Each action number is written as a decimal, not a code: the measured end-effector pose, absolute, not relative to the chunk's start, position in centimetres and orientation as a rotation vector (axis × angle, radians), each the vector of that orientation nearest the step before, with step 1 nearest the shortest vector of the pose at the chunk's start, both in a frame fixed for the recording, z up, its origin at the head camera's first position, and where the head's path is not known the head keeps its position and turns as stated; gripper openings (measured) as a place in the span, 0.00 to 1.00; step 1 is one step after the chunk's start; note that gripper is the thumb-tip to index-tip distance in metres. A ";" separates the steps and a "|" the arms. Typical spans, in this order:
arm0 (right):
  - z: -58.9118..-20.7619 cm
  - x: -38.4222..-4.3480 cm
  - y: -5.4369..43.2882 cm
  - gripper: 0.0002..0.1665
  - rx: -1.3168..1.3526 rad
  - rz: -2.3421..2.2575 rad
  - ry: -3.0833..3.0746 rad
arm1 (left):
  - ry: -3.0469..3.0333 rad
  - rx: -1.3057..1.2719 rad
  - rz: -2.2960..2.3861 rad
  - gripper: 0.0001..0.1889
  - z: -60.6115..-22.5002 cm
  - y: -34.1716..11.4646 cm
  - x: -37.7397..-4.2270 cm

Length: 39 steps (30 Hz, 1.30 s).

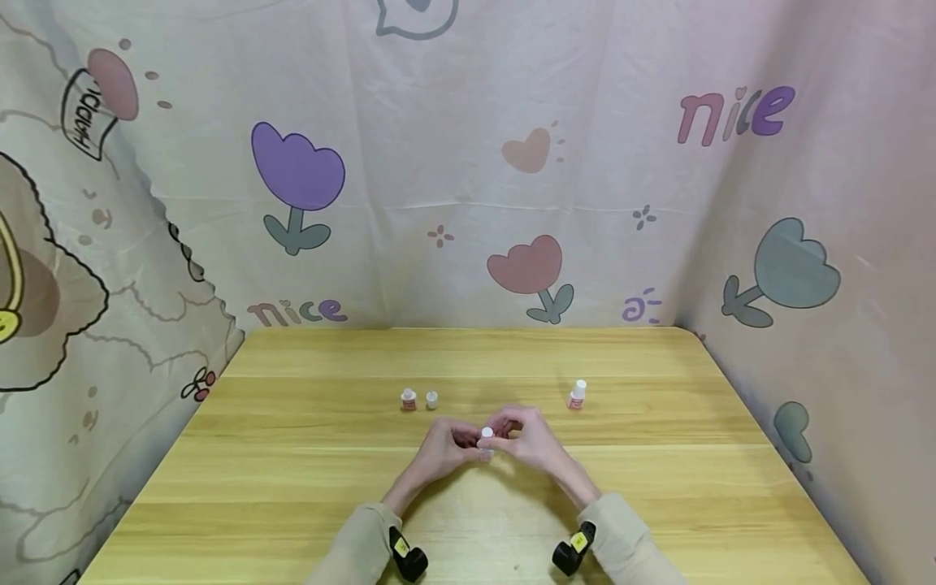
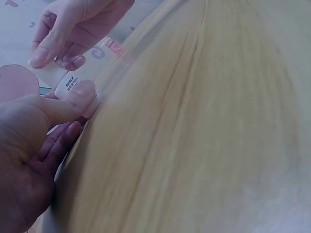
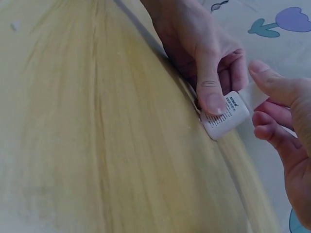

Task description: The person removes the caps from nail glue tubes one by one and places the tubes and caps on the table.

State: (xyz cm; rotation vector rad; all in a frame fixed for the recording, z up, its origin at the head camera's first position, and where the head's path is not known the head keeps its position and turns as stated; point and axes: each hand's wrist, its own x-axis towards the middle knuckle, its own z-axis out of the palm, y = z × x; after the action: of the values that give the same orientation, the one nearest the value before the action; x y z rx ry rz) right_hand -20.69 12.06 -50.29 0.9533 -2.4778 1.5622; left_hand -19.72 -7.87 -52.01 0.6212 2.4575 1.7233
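From my head, my left hand (image 1: 442, 448) and right hand (image 1: 532, 441) met at a small white-capped bottle (image 1: 487, 432) over the wooden surface (image 1: 468, 520); beyond, left, stood a red-labelled bottle (image 1: 409, 400) beside a white cap-like piece (image 1: 432, 400), and right, a pink-labelled bottle (image 1: 577, 396). By my left wrist, my left hand gripped the printed white body (image 2: 73, 86). By my right wrist, my right hand pinched its cap (image 3: 253, 94)

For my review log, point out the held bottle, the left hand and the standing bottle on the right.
Held bottle (image 3: 230, 117), right wrist view: printed body.
Left hand (image 1: 443, 449), head view: back of hand.
Standing bottle (image 1: 577, 396), head view: body below cap.
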 end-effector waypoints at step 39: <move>-49.7 -19.8 11.3 0.12 0.909 1.485 -2.467 | 2.429 0.698 1.748 0.10 -52.5 -8.2 -20.0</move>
State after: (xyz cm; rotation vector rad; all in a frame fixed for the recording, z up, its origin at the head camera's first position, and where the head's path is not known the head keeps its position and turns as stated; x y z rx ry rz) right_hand -19.82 11.31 -49.65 0.9088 -2.4668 1.4851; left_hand -20.05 -8.23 -52.49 0.6984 2.4291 1.7477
